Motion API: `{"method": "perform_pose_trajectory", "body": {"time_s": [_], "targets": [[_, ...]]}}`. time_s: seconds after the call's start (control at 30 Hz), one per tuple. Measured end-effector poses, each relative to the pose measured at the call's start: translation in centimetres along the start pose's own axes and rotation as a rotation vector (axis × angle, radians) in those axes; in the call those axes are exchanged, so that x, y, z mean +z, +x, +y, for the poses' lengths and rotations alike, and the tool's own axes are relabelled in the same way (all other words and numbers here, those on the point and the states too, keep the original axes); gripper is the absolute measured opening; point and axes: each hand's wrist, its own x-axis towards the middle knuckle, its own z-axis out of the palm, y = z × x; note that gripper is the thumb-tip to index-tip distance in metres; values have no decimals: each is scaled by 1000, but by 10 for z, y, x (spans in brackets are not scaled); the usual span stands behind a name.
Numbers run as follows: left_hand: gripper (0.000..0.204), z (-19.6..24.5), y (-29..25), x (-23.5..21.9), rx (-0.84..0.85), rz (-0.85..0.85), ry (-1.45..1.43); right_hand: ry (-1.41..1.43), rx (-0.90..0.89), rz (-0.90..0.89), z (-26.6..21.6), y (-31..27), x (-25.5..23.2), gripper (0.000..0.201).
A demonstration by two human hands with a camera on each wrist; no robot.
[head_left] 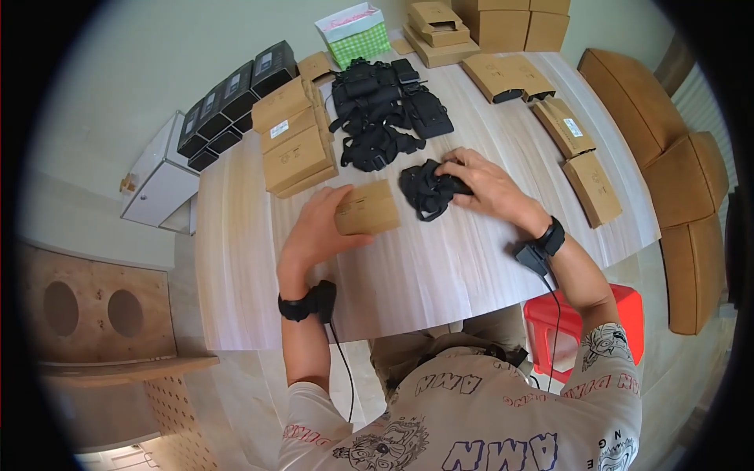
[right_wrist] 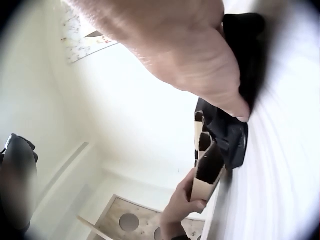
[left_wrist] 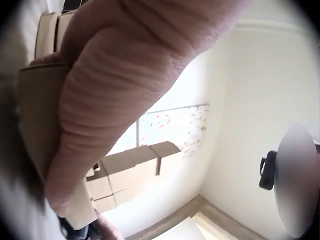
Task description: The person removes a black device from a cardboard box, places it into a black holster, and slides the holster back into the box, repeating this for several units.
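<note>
In the head view my left hand [head_left: 314, 229] grips a small brown cardboard box [head_left: 373, 207], thumb along the near side and fingers over the far side. The right wrist view shows this box [right_wrist: 202, 190] with its end open and dark inside. My right hand [head_left: 493, 188] holds a bundle of black straps [head_left: 422, 191] at its right side, low over the table, just right of the box. Thumb and straps [right_wrist: 225, 132] meet close to the tabletop in the right wrist view. Part of the bundle is hidden under the fingers.
More black strapped gear [head_left: 369, 98] lies beyond the hands on the wooden table [head_left: 440, 267]. Brown boxes [head_left: 294, 161] stand left, with black boxes [head_left: 236, 90] behind them. Further brown boxes [head_left: 593, 188] line the right edge. A green checked bag [head_left: 357, 39] stands at the back.
</note>
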Motion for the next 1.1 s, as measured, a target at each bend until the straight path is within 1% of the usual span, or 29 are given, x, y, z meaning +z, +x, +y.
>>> {"method": "perform_pose_trajectory", "body": {"time_s": [0.03,0.07,0.13,0.17,0.23,0.3,0.33,0.4,0.43,0.47,0.53,0.57,0.6,0.63,0.67,0.73,0.77,0.8,0.83,0.87,0.9,0.93,0.97,1.03,1.07,1.1], "targets": [[91,-3,-5,-12,-30,-17,-18,4,-39,56,-4,2,7,49],[91,-5,-10,-23,-30,-7,-13,0,-49,61,-9,5,12,49],[94,-9,-22,-45,-144,22,-92,31,-72,102,-20,14,24,49],[94,-13,-25,-53,-150,29,-89,35,-84,114,-23,20,30,49],[97,-21,-28,-69,-168,190,19,23,-77,101,-27,36,38,49],[98,-30,-20,-84,-181,230,69,-16,-55,64,-28,52,41,53],[99,-35,-14,-91,-183,260,110,-15,-70,68,-28,55,39,53],[99,-49,0,-101,-165,265,158,-14,-118,201,-29,54,35,57],[99,-57,8,-104,-143,255,196,-15,-78,188,-32,50,29,61],[99,-65,19,-106,-149,262,202,-13,-88,189,-32,46,25,61],[97,-83,44,-107,-55,273,186,-90,-57,191,-32,33,16,63],[97,-97,55,-102,-58,275,190,-103,-21,164,-35,27,8,64],[94,-111,65,-94,-16,333,287,-101,-24,162,-37,20,3,64],[92,-112,69,-90,26,393,384,-84,68,88,-38,14,-2,63],[92,-112,70,-86,23,399,386,-70,159,16,-36,10,-5,62],[88,-98,63,-75,-33,472,245,-90,136,31,-28,9,-1,61],[79,-89,56,-68,-49,519,221,2,149,18,-27,12,-1,60],[79,-80,46,-60,-36,502,207,91,173,5,-26,13,0,59],[71,-72,38,-54,-18,571,230,55,122,50,-23,14,9,58],[64,-59,34,-45,4,643,242,74,140,30,-23,19,15,56],[55,-39,29,-41,-40,590,170,166,73,99,-18,23,26,53],[47,-20,23,-38,-84,532,104,226,50,104,-18,27,29,54],[47,-9,16,-31,-61,514,77,229,33,88,-20,28,24,52],[37,5,8,-18,-147,191,-141,162,67,102,-19,30,7,53],[37,10,7,-10,-126,173,-159,116,70,105,-15,27,-2,53],[34,14,8,-1,-122,99,-243,45,77,166,-1,24,-12,55]]}}
